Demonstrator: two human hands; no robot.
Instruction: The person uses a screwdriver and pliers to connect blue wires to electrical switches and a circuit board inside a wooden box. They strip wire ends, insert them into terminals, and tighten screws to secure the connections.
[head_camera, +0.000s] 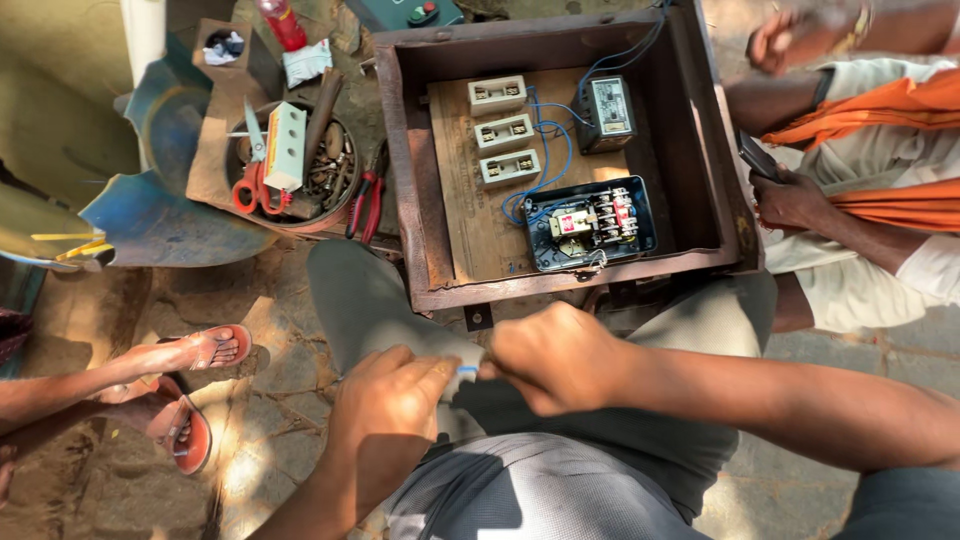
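Head view: a person crouched over a stone floor (270, 400) works a short blue wire (467, 370) between both hands, above the grey-trousered knee (370, 300). The left hand (392, 395) has thumb and forefinger pinched together on the wire's visible end; the right hand (555, 358) is closed into a fist just beside it, knuckles up, and seems to grip the other end, though its fingertips are hidden, so what exactly they clamp cannot be told. The wire sits in the small gap between the two hands, in front of the near wall of a rusty metal box (420, 180).

Inside the box, three pale fuse blocks (503, 130), a grey unit (607, 112) and a black contactor (590, 225) sit on a wooden board, joined by blue leads. To handle the wire well, a short, firm pinch close to the end, with the hands kept low over the knee, looks wisest.

Room is tight. The box edge lies just beyond the knuckles. To the left stand a tub of tools (290, 165) with red pliers (365, 205) beside it, and a bystander's sandalled feet (195, 350). On the right, another person in white and orange sits close by the box. The clearest space is the floor below the left forearm.
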